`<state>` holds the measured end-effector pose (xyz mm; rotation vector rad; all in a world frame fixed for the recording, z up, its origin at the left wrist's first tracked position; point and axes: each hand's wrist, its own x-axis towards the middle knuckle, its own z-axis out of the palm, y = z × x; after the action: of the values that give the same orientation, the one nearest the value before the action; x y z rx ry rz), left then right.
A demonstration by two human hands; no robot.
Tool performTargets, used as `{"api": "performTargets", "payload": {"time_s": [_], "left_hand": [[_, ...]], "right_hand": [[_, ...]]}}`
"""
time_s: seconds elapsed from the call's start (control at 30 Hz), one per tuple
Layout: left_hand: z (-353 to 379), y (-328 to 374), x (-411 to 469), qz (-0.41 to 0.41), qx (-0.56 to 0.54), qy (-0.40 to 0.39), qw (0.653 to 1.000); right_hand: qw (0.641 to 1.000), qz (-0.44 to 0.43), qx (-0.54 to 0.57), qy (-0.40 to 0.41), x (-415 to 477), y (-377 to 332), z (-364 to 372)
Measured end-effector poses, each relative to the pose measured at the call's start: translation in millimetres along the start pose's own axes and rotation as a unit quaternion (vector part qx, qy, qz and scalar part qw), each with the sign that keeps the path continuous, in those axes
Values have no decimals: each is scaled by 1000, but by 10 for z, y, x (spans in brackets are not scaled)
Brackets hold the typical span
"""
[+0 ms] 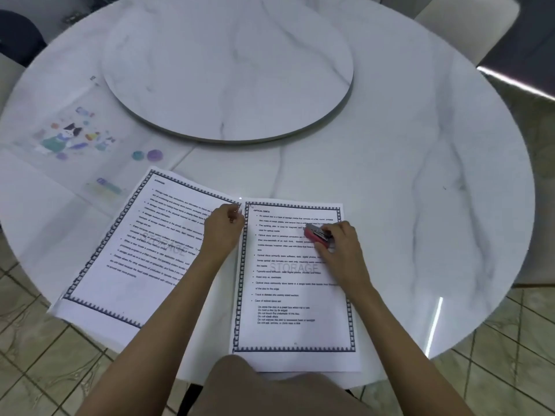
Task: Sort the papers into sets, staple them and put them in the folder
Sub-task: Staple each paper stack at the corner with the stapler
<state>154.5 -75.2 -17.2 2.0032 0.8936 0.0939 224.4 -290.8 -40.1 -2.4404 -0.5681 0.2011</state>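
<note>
Two printed paper sets with dark patterned borders lie on the white marble table. The left set [141, 250] is turned at an angle; the right set [288, 295] lies straight in front of me. My left hand [223, 228] rests with fingers closed at the top right corner of the left set, pinching something small I cannot make out. My right hand [339, 244] grips a small red stapler [315, 235] lying on the upper part of the right set. A clear folder [75, 139] with cartoon cat prints lies flat at the far left.
A round marble turntable [228, 70] fills the table's middle. The table edge [450, 340] curves near me, with tiled floor below. Pale chairs stand at the back right and far left.
</note>
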Motion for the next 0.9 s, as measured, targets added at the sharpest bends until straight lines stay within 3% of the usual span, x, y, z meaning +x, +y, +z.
{"api": "performTargets", "payload": {"time_s": [0.47,0.67,0.9], "left_hand": [[90,183,157,-109,-8,-41,993],[112,222,186,-103,-12,-38,994],[157,200,133,-26,-14,50,998]], "right_hand": [[1000,-19,20,-11,19,89,37],[1000,-11,9,-6,5,57,33],[996,-15,-63,-61,68,25,-17]]}}
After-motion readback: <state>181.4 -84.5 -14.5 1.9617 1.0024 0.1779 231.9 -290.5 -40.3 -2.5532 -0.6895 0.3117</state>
